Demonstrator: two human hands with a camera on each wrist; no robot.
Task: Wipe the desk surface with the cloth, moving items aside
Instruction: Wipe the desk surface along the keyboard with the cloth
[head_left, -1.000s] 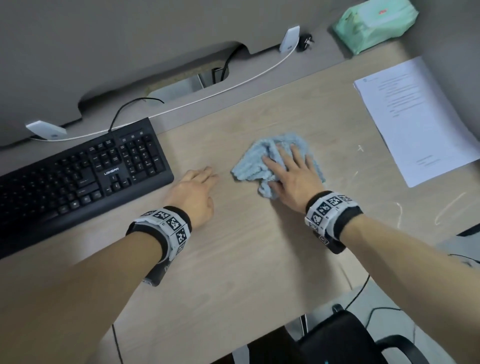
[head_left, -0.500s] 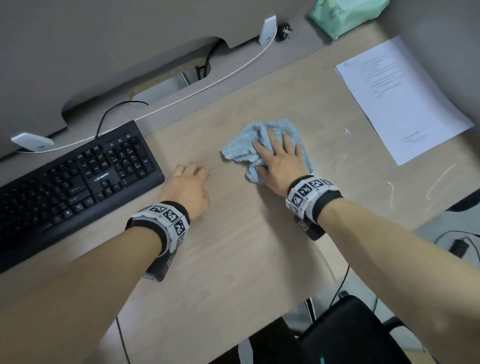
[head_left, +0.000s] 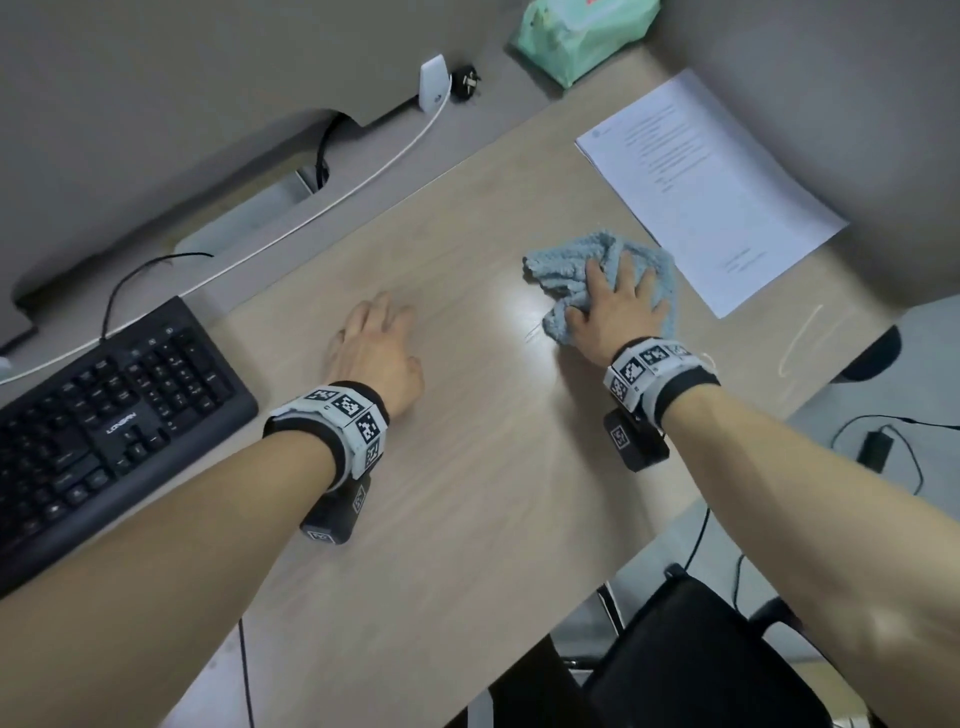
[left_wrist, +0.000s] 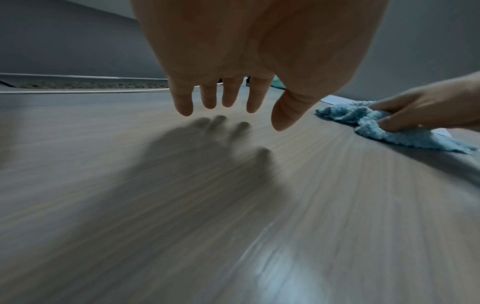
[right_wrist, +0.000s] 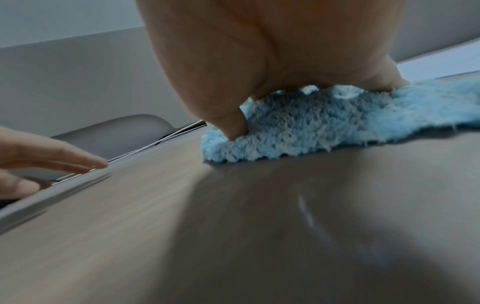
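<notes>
The keyboard (head_left: 104, 410) lies at the desk's (head_left: 467, 493) left edge. Your left hand (head_left: 376, 348) hovers over the middle, fingers relaxed, holding nothing. Your right hand (head_left: 618, 312) presses the cloth (head_left: 566, 265) flat, fingers spread, just beside the paper (head_left: 717, 182). Wiping is under way; next, likely move the paper aside before wiping farther right.

The only word I can read is "LONGAN" or something close to it, in pale letters on my black keyboard (head_left: 111, 415), just above its arrow keys. The key legends are too small to make out. The paper sheet (head_left: 711, 182) on my worktop (head_left: 467, 519) carries printed lines, too faint to read.
</notes>
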